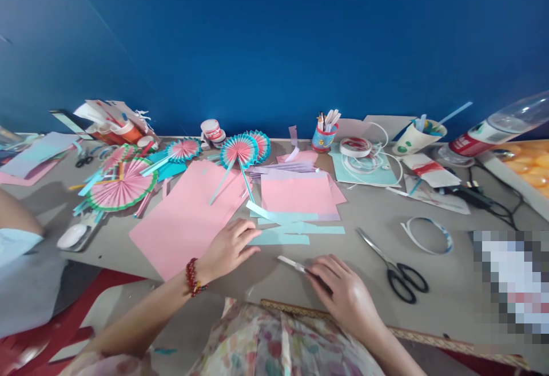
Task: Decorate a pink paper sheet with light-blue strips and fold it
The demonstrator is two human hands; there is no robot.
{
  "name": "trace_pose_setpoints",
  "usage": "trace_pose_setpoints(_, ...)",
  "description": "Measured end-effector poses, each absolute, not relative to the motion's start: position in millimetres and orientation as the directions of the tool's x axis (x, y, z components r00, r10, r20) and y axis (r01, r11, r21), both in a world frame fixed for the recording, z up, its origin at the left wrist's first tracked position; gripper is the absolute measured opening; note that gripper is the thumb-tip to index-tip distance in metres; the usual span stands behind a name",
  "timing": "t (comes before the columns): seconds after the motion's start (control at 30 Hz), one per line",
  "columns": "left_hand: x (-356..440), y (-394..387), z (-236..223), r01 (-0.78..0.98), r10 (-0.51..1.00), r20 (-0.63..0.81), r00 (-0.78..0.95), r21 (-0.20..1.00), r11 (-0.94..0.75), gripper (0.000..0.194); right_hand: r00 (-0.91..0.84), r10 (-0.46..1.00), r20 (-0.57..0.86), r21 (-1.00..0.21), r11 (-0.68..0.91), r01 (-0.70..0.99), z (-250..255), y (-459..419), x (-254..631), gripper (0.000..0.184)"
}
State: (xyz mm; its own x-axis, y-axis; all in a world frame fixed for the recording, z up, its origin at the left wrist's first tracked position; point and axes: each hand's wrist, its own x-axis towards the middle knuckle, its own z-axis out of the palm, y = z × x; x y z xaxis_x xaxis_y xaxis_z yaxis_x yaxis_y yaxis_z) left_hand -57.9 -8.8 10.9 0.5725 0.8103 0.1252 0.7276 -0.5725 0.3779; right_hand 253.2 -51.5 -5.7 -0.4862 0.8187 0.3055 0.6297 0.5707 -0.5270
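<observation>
Your right hand (pixel 343 293) grips a slim tool (pixel 295 264), left hand (pixel 229 250) loosely open by the strips (pixel 326 230): likely light, floppy, crease-prone, so pinch ends gently.

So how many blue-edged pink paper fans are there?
3: left fan, left of the red-and-white tub; front fan, right of it; rear fan, partly hidden behind the front fan.

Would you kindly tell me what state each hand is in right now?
Left hand: open, at the ends of the light-blue paper strips; contact unclear.
Right hand: closed around a slim craft knife.
</observation>
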Motion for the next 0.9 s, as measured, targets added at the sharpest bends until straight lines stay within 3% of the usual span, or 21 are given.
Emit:
trace_pose_setpoints(0.3, -36, -1, 5, 0.755, 0.784, 0.088, 0.614, 0.224, -0.616, 0.016, -0.270, 0.897, 0.351, -0.478, 0.420, 0.772, -12, -42, 297, 0.011)
trace_pose_setpoints(0.47, -35, -3, 6, 0.753, 0.762, 0.079, 0.643, 0.116, -0.648, 0.019, -0.267, 0.900, 0.344, -0.461, 0.410, 0.787, -12, -41, 296, 0.013)
trace_pose_setpoints(0.9, -30, -1, 11, 0.754, 0.755, 0.058, 0.653, 0.047, -0.655, 0.013, -0.309, 0.891, 0.333, -0.476, 0.441, 0.761, -15, -38, 292, 0.011)
